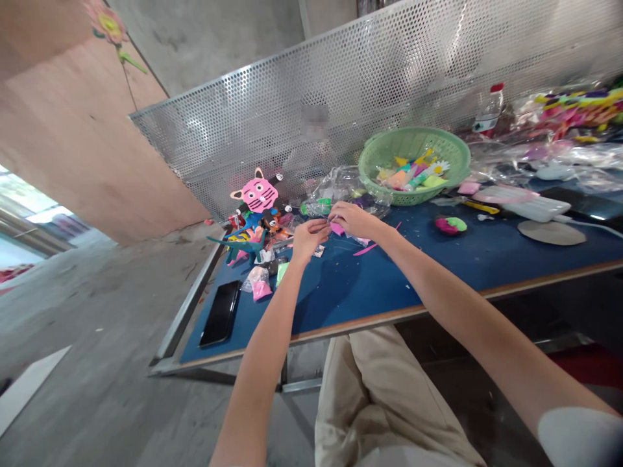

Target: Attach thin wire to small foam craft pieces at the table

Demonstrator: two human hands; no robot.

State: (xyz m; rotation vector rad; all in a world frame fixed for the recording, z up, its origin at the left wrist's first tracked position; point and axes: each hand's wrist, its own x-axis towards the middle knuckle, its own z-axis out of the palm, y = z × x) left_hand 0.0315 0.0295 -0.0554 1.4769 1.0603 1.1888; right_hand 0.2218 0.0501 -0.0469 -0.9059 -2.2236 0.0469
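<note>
My left hand and my right hand meet above the far part of the blue table, fingertips almost touching. Both are closed in a pinch. A bright pink piece of what looks like modelling clay shows at the fingers of my right hand. Whatever my left fingertips pinch is too small to make out. Just right of the hands lies a thin pink strip. Behind them rests clear plastic wrapping with a green-topped item in it. A pink cat-faced figure stands to the left among colourful clay figures.
A green basket holds colourful packets. A black phone lies by the left edge, near small clay bags. On the right are a pink-and-green lump, a grey disc and a bottle. A perforated metal panel stands behind.
</note>
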